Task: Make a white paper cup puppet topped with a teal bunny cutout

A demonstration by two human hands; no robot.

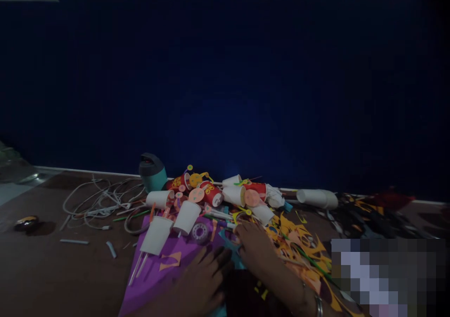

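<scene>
Where the two hands come close together, a light-blue sheet of paper (236, 256) lies on the tabletop between them, partly covered; the right hand (255, 246), fingers bent downward, is over its right edge, cannot tell if anything is pinched; the left hand (207, 277), blurred, palm down, fingers extended, is just beside it over a bright purple sheet (144, 289), grip also unclear from where I stand; near the right fingertips, a purple-and-white marker pen (227, 224); on the purple sheet, a tilted white paper cup (157, 236) with thin white sticks below it, plus a pale ring-shaped roll (195, 232); right of the hands, cut orange paper scraps (309, 244); behind, red printed paper cups (211, 194); farther left, a teal bottle with dark top (153, 180) and tangled white cable (101, 209); beyond everything, a dark-blue wall panel (225, 87).
</scene>
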